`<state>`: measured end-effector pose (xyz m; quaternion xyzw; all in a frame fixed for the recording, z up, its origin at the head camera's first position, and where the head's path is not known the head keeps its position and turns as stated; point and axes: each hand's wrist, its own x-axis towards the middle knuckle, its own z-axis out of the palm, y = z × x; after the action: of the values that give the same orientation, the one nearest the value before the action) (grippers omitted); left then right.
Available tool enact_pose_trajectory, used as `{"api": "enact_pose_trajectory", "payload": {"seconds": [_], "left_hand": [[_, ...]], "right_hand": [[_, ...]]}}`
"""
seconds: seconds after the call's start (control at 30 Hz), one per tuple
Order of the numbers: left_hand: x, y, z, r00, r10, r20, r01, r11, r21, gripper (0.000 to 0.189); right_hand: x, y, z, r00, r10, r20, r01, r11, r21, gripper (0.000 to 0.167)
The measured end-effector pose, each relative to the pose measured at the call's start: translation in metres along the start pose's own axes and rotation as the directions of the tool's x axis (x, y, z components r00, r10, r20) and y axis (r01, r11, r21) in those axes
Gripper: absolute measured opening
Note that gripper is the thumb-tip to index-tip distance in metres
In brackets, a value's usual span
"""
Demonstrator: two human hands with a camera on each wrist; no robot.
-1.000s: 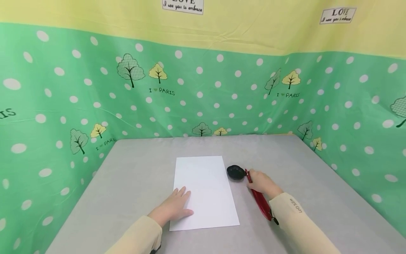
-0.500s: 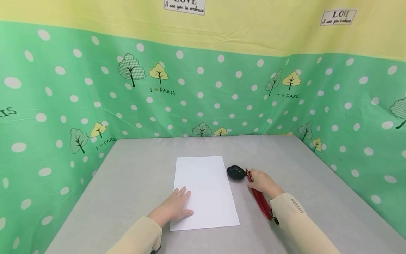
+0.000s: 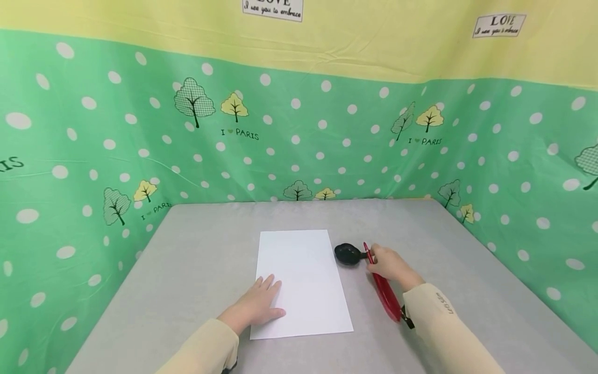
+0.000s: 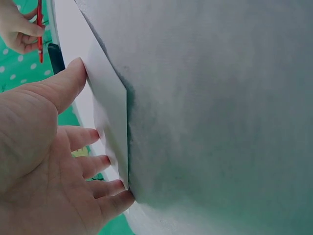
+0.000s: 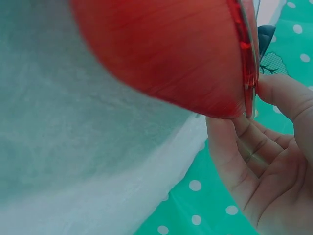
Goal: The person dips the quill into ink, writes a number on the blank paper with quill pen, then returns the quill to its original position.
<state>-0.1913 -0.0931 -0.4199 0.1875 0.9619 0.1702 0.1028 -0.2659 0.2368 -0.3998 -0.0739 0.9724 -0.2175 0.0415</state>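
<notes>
My left hand (image 3: 256,305) lies with spread fingers on the lower left of a white sheet of paper (image 3: 310,285). In the left wrist view its fingertips are right at the sheet's edge. The right hand (image 3: 389,264) pinches a red object (image 3: 385,297), narrow at its front tip and broad toward the wrist. Up close in the right wrist view, its red face (image 5: 161,54) is wide and tapers to the fingers; what kind of thing it is, I cannot tell. Just left of that hand sits a small black rounded dish (image 3: 348,254) with a short stem.
The work surface is a grey table (image 3: 201,259). Green and yellow curtains (image 3: 280,166) with dots and trees hang behind it and on both sides. The black dish stands close to the paper's right edge.
The right hand has shifted slightly to the right with the red object, whose tip now stands a little farther up. The left hand, paper and black dish have stayed in place.
</notes>
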Motion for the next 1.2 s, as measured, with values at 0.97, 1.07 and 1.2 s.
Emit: {"api": "enact_pose_trajectory", "payload": {"seconds": [0.97,1.07,1.2], "left_hand": [[0.003,-0.004,0.004,1.0,0.009,-0.009,-0.01,1.0,-0.012,0.069],[0.002,-0.003,0.003,1.0,0.006,-0.007,-0.006,1.0,-0.016,0.069],[0.002,-0.003,0.003,1.0,0.003,-0.005,-0.003,1.0,-0.014,0.069]], "right_hand": [[-0.003,-0.009,-0.012,1.0,-0.001,-0.014,0.002,0.999,0.035,0.019],[-0.003,-0.008,-0.013,1.0,0.0,-0.009,0.0,0.999,0.037,0.019],[-0.003,-0.008,-0.014,1.0,0.006,-0.004,-0.005,0.999,0.04,0.02]]}}
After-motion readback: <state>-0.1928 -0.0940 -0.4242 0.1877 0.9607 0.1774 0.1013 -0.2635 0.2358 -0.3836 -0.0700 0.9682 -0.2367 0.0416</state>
